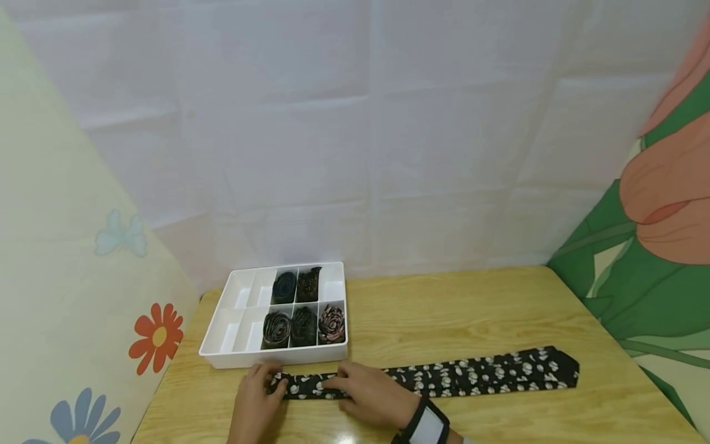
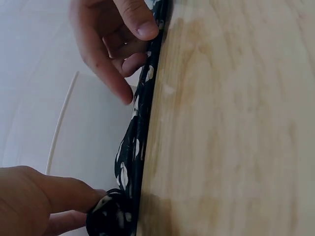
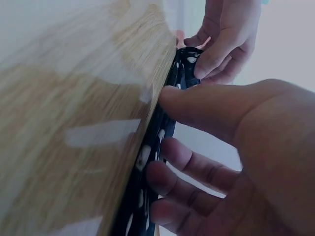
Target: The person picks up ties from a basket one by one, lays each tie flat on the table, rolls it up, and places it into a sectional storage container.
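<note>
A black necktie [image 1: 482, 375] with a white floral-looking print lies lengthwise across the wooden table, its wide pointed end off to the right. At its left end the cloth is coiled into a small roll [image 2: 109, 216]. My left hand [image 1: 257, 394] pinches that roll between thumb and fingers. Farther along, my right hand [image 1: 377, 394] rests on the flat stretch just right of the roll. In the right wrist view its thumb [image 3: 197, 108] touches one edge of the tie, and its loosely bent, spread fingers [image 3: 179, 182] touch it too.
Behind the hands stands a white divided tray [image 1: 274, 359] on the table [image 1: 444, 314]. Several rolled neckties, including a pinkish one [image 1: 331, 324] and a dark blue one [image 1: 284, 287], fill compartments at its middle and right. A white-draped wall [image 1: 388, 154] rises behind.
</note>
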Demonstrator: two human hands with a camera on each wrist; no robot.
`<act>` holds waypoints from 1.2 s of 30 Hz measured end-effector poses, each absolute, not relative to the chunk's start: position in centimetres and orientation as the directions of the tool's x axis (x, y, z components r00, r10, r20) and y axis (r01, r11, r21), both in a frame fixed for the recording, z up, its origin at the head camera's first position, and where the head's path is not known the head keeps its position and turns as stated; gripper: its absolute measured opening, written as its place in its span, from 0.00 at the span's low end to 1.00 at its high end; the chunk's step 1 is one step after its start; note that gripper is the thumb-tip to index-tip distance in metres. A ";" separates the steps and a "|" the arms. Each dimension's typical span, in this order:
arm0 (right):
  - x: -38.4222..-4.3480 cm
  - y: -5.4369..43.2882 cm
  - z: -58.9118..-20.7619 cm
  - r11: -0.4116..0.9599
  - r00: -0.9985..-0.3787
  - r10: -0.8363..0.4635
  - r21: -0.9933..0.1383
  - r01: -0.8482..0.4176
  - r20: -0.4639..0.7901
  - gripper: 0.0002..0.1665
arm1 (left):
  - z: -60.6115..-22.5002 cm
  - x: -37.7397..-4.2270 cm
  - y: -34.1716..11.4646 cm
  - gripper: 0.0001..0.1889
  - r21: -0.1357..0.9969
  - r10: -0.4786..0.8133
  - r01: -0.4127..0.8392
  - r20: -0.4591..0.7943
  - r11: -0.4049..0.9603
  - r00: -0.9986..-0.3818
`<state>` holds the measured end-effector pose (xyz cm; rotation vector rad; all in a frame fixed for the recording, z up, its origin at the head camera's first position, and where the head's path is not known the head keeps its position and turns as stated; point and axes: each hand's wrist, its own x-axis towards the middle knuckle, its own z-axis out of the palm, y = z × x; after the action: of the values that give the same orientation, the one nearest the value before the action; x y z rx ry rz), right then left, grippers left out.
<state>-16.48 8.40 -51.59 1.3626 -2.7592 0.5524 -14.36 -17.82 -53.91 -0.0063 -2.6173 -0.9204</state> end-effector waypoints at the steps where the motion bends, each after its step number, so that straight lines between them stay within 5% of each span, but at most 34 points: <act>1: -16.5 8.3 -51.6 0.557 -0.617 -0.769 -0.299 -0.775 0.168 0.24 | -53.9 -14.4 -17.7 0.12 0.601 -0.115 0.115 0.330 0.791 -0.937; 9: -16.9 7.4 -51.7 0.587 -0.635 -0.764 -0.286 -0.758 0.114 0.27 | -53.7 -14.7 -16.5 0.22 0.589 -0.009 0.195 0.325 0.785 -0.946; 14: -17.3 7.4 -51.9 0.591 -0.640 -0.763 -0.308 -0.746 0.086 0.28 | -53.8 -14.7 -16.9 0.16 0.674 0.126 0.281 0.270 0.684 -0.955; 20: -17.6 7.1 -51.5 0.594 -0.641 -0.766 -0.317 -0.739 0.058 0.27 | -53.6 -14.3 -18.6 0.19 0.492 0.310 0.427 0.303 0.759 -0.901; 26: -18.1 5.2 -51.6 0.516 -0.562 -0.808 -0.249 -0.819 0.176 0.28 | -52.7 -14.5 -19.3 0.16 0.359 0.426 0.519 0.309 0.776 -0.850; 32: -18.6 4.1 -51.7 0.441 -0.477 -0.858 -0.202 -0.874 0.190 0.25 | -55.3 -16.0 -19.9 0.25 0.428 0.377 0.490 0.325 0.759 -0.867; 36: -18.7 4.0 -52.1 0.433 -0.463 -0.864 -0.178 -0.884 0.198 0.24 | -57.1 -17.0 -20.2 0.27 0.398 0.411 0.600 0.466 0.694 -0.784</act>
<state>-18.72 4.00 -52.09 1.5853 -2.5935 0.3946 -17.03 -20.21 -57.14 -0.7925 -2.5644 -0.7757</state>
